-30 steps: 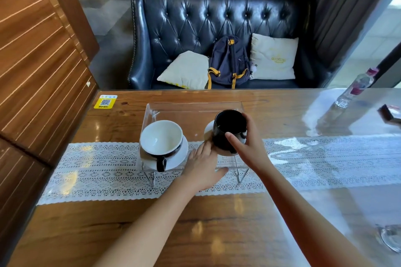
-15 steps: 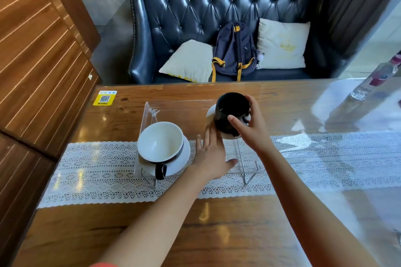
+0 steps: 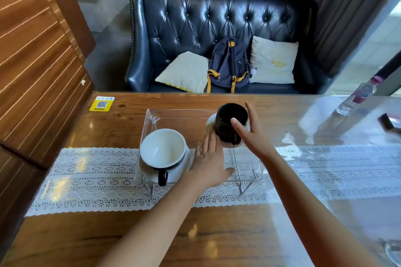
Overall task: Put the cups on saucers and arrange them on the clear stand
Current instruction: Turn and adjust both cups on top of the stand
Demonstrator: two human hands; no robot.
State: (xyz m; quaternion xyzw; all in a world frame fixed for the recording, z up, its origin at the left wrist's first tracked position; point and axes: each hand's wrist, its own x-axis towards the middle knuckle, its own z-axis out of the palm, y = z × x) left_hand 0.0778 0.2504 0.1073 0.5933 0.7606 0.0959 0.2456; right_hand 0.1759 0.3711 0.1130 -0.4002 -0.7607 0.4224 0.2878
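Since a second ago the right hand [image 3: 252,134] has loosened from the black cup [image 3: 231,122]: its fingers now spread open around the cup's right side, thumb tip at the near rim, no longer clamped on it. Going from the left, a wood-panelled wall hems that side of the wooden table [image 3: 121,132], and a yellow QR sticker [image 3: 102,104] sits near the far-left corner. A lace runner [image 3: 91,180] crosses the table, with bare wood open in front of it. On it stands the clear stand [image 3: 247,171]; its left half carries the white cup [image 3: 162,149] on a white saucer [image 3: 184,171], black handle pointing toward the near edge. Just beside it, the left hand [image 3: 209,163] lies flat and open on the stand's middle, holding nothing, fingertips near the second saucer [image 3: 211,120]. That saucer, with the black cup on it, sits at the stand's far-right part, close to the right edge. Right of the stand the table is open and glossy as far as a plastic bottle [image 3: 360,97] lying near the far-right edge.
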